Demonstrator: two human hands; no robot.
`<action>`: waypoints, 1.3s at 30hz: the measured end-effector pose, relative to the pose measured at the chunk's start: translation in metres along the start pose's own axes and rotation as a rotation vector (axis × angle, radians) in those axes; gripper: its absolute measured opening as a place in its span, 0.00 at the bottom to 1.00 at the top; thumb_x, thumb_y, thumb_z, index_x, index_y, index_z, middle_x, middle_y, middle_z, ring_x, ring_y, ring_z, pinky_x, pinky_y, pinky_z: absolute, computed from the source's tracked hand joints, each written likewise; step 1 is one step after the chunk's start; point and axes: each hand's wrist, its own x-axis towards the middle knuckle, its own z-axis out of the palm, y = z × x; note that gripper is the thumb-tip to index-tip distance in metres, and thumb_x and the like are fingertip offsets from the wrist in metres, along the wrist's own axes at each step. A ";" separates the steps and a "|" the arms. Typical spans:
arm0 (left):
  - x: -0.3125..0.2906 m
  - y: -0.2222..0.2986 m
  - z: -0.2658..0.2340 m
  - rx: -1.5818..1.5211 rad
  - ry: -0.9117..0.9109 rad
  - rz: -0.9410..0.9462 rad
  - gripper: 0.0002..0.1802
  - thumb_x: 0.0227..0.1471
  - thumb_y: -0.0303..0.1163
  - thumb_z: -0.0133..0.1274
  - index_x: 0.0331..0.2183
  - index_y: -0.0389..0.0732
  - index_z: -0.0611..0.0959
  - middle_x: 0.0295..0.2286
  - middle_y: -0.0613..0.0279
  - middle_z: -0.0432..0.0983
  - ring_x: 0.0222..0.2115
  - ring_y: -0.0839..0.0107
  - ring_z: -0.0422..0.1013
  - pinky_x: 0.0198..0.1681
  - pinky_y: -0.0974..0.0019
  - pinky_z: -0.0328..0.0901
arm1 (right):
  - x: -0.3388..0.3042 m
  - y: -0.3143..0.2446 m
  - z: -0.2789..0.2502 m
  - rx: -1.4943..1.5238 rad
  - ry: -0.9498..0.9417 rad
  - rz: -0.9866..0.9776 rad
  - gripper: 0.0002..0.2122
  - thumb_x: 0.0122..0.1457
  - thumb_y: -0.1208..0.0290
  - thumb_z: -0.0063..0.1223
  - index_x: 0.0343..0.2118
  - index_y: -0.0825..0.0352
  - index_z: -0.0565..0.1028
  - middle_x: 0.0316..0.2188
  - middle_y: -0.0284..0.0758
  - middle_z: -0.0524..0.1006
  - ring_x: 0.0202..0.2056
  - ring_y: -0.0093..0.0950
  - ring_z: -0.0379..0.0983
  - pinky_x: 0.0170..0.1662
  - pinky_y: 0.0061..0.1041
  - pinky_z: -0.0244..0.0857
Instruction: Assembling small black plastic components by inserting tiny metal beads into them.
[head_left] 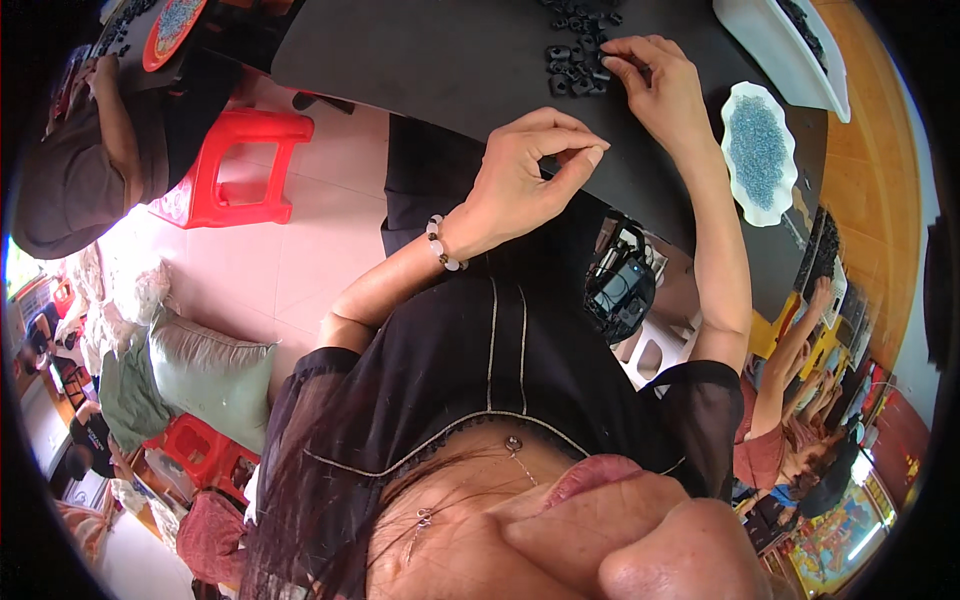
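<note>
Small black moulded parts [573,72] lie in a cluster on the dark table, with more at the far edge of the view. My right hand [655,88] reaches to the cluster's right side. Its thumb and forefinger are closed on a small black part [603,60], mostly hidden by the fingertips. Closer to my body, over the table's near edge, is my left hand [535,175]. Its thumb and forefinger are pressed together in a pinch, and whatever they hold is too small or hidden to make out.
A white scalloped dish [733,150] of small pale-blue pieces sits right of my right forearm. Beyond it is a white tray [780,55] with black parts. A red stool [245,170] and another person's arm [118,130] are at left. Stuffed sacks [215,370] lie on the floor.
</note>
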 end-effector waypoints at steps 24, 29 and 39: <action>0.008 0.010 0.015 -0.528 -0.265 -0.317 0.12 0.58 0.31 0.55 0.42 0.36 0.77 0.30 0.60 0.79 0.29 0.76 0.76 0.33 0.74 0.70 | -0.083 -0.057 -0.056 0.488 0.006 0.107 0.08 0.47 0.80 0.61 0.33 0.67 0.79 0.29 0.33 0.79 0.28 0.27 0.72 0.35 0.23 0.66; 0.007 0.008 0.022 -0.542 -0.242 -0.354 0.10 0.58 0.30 0.54 0.41 0.36 0.79 0.28 0.61 0.79 0.27 0.77 0.75 0.34 0.74 0.71 | -0.092 -0.042 -0.063 0.440 0.008 0.144 0.08 0.51 0.79 0.61 0.36 0.68 0.79 0.29 0.33 0.79 0.30 0.24 0.73 0.37 0.21 0.66; 0.005 0.009 0.028 -0.550 -0.203 -0.365 0.13 0.57 0.29 0.55 0.43 0.34 0.82 0.27 0.62 0.79 0.27 0.78 0.75 0.41 0.71 0.72 | -0.112 0.026 -0.091 -0.233 0.223 0.394 0.06 0.55 0.70 0.59 0.35 0.62 0.82 0.31 0.37 0.79 0.36 0.37 0.73 0.41 0.31 0.66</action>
